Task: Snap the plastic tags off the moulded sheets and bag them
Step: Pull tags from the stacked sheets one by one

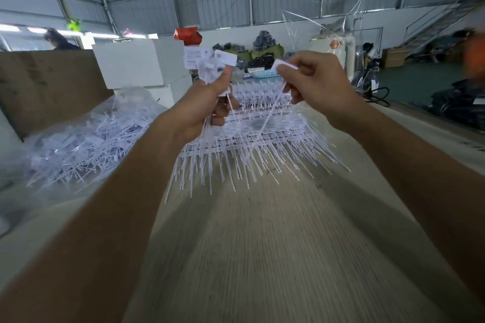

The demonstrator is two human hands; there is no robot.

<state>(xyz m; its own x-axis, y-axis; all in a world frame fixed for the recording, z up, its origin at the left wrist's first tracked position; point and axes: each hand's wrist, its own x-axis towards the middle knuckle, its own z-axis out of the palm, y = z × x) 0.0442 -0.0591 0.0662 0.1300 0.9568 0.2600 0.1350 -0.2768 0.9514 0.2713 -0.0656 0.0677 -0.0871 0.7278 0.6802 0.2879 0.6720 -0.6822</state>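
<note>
Your left hand (210, 102) grips a bunch of tags (207, 65); your right hand (312, 84) pinches a single tag (282, 65) above the moulded sheets (262, 128) on the worktop (262, 244).

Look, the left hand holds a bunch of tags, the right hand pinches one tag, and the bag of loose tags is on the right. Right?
Not quite. The head view shows the bag of loose tags on the left. The left hand and right hand are as you said.

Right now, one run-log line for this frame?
left hand: holds tag bundle | right hand: pinches single tag | moulded sheets: on table
</note>
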